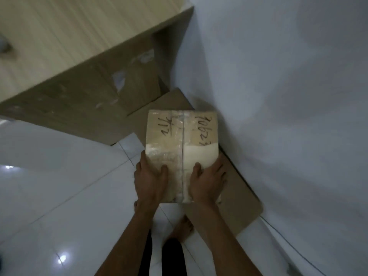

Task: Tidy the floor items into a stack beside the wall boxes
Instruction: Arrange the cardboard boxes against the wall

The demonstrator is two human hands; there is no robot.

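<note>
**Taped carton over flat cardboard by the wall**

The small brown carton (181, 148) is sealed with clear tape down its middle seam and bears dark handwriting on both top flaps. It is level, its long side running near to far, gripped at the near end by the left hand (150, 180) and the right hand (207, 182). Under it a flat cardboard sheet (242, 198) lies along the right. Whether the carton rests on it is unclear. Large wall boxes (85, 104) stand far left.
</note>
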